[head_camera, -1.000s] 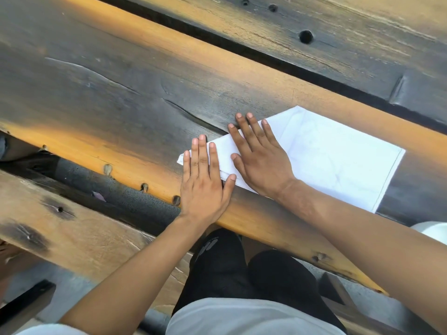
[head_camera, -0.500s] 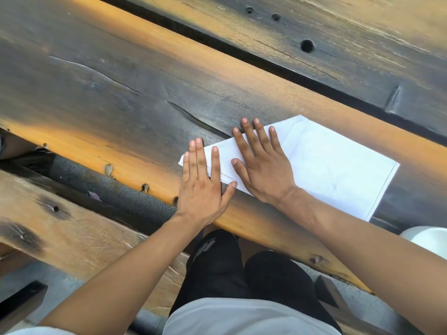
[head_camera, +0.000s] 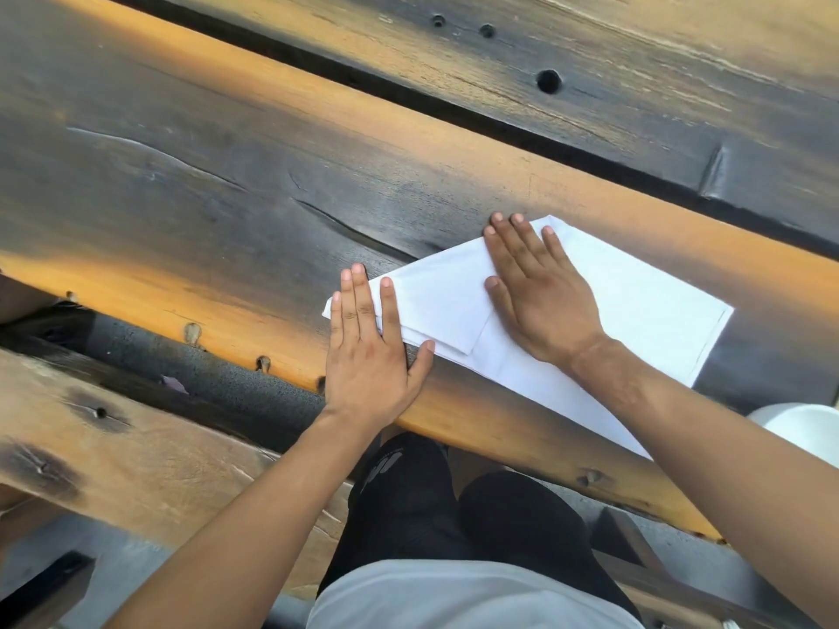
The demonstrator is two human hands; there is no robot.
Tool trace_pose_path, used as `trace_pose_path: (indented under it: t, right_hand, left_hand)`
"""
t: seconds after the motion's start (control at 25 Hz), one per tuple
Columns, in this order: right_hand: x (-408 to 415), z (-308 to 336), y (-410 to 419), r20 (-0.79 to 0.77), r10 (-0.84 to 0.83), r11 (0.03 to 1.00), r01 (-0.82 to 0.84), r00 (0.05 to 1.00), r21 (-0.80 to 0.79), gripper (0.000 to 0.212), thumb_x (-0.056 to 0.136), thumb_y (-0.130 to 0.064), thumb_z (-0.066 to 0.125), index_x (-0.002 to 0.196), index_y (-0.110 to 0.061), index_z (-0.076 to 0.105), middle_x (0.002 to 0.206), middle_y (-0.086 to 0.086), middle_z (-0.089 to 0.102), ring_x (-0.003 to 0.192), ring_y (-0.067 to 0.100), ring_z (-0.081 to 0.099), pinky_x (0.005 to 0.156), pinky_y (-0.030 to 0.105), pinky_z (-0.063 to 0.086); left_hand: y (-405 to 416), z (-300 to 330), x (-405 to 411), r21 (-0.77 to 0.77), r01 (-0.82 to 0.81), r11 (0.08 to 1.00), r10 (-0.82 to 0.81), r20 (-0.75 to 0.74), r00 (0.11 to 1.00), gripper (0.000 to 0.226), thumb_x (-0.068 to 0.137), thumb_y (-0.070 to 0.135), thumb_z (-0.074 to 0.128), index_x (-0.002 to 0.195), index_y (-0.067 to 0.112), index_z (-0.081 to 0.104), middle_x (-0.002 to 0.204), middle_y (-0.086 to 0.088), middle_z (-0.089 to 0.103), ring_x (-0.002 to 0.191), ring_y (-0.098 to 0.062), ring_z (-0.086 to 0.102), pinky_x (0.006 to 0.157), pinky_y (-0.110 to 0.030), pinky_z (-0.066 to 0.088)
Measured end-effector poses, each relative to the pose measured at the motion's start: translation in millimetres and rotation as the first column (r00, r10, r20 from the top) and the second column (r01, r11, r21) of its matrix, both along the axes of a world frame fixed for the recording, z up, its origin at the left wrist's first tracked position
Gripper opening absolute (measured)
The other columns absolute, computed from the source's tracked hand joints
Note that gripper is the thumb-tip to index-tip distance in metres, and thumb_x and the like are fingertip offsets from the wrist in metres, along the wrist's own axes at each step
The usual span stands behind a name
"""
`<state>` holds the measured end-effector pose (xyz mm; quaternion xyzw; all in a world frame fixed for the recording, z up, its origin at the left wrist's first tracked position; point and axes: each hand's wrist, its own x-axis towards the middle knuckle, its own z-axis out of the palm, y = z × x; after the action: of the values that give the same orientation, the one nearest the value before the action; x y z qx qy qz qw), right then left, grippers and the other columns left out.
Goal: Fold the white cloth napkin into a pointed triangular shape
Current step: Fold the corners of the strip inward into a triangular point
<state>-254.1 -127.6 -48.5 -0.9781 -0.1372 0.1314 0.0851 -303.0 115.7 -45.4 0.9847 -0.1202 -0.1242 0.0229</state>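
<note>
The white cloth napkin (head_camera: 635,311) lies folded flat on the dark wooden table plank (head_camera: 227,174), near its front edge. A folded flap shows at its left part, with a crease between my hands. My left hand (head_camera: 367,351) rests flat, fingers apart, on the napkin's left corner. My right hand (head_camera: 540,297) presses flat on the napkin's middle, fingertips at its far edge. Neither hand grips the cloth. My right forearm covers part of the napkin's near edge.
The table is made of long planks with dark gaps between them (head_camera: 499,129). A wooden bench plank (head_camera: 136,447) lies at lower left. A white rounded object (head_camera: 803,429) sits at the right edge. My dark-trousered knees (head_camera: 454,506) are under the table edge.
My right hand has slid right along the napkin, away from my left hand, uncovering the folded flap between them. My left hand stays on the left corner.
</note>
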Motion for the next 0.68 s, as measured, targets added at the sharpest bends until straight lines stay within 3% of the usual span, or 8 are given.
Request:
trace_pose_path:
  t: [0.2,0.4,0.56,0.68]
  right_hand:
    - [3,-1,-21,-0.022,-0.143,0.989,0.142,0.99,-0.033,0.06,0.108,-0.039,0.02,0.162,-0.012,0.014,0.17,0.003,0.011,0.157,0.024,0.003,0.127,0.046,0.001]
    - [3,7,-4,-0.004,-0.209,0.977,0.209,0.978,0.026,0.062,0.107,-0.038,0.023,0.161,-0.007,0.015,0.169,0.008,0.01,0.157,0.03,0.0,0.127,0.048,-0.003]
    - [-8,6,38,0.028,-0.108,0.989,0.105,0.994,0.101,0.064,0.107,-0.038,0.024,0.159,-0.003,0.014,0.169,0.013,0.009,0.157,0.029,0.003,0.127,0.046,0.001]
    - [-15,-6,45,0.013,-0.054,0.997,0.053,0.998,0.056,0.067,0.106,-0.043,0.022,0.16,-0.004,0.014,0.169,0.012,0.008,0.157,0.026,0.003,0.127,0.046,0.005]
  left_hand:
    - [0,1,1,0.025,0.003,1.0,-0.002,-0.021,1.0,0.09,0.102,0.059,0.031,0.16,-0.006,0.009,0.165,-0.036,-0.006,0.156,-0.046,-0.008,0.127,-0.056,0.006]
    - [-7,11,3,-0.079,-0.045,0.996,0.048,0.034,0.998,0.084,0.099,0.047,0.039,0.159,-0.008,0.016,0.166,-0.033,-0.001,0.157,-0.044,-0.005,0.128,-0.057,0.005]
    - [-33,15,12,-0.179,0.09,0.98,-0.08,0.062,0.995,0.081,0.097,0.039,0.035,0.16,-0.006,0.014,0.169,-0.025,0.004,0.159,-0.037,-0.001,0.128,-0.055,0.003]
    - [-40,0,14,-0.123,0.156,0.98,-0.15,0.054,0.987,0.075,0.102,0.04,0.031,0.161,-0.004,0.014,0.17,-0.023,0.007,0.159,-0.033,0.003,0.128,-0.054,0.009]
